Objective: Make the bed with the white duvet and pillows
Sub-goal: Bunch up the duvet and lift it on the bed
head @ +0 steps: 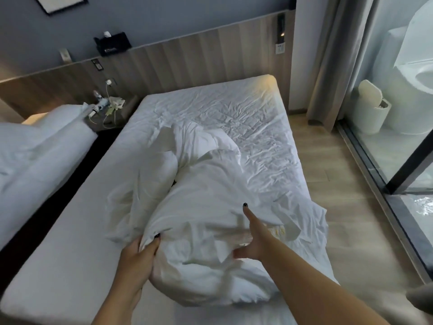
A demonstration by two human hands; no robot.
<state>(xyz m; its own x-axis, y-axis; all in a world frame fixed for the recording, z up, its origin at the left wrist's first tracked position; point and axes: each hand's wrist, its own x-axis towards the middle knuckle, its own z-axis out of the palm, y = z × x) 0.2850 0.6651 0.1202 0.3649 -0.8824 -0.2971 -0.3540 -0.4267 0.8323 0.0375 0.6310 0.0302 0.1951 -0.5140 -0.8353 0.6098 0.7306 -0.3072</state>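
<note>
Beyond the left hand (140,256), which grips its near edge, the crumpled white duvet (199,207) lies heaped mid-bed; the right hand (251,240), fingers apparently spread, reaches over it. Spreading and pillows remain.

— What's my left hand (138,259) doing?

— I've got it low on the left, forearm bare, coming up from the bottom edge. The fingers (153,242) are curled over a bunched fold of the duvet (199,207), thumb on the near side, dark nail polish showing at the tips.

— And the right hand (251,238)?

— My right arm reaches forward from the lower right, nearly straight. The hand is spread, one long finger pointing ahead with a dark nail at its tip, thumb out to the left. Slightly blurred; I can't tell whether it touches the cloth beyond the fingers.
</note>
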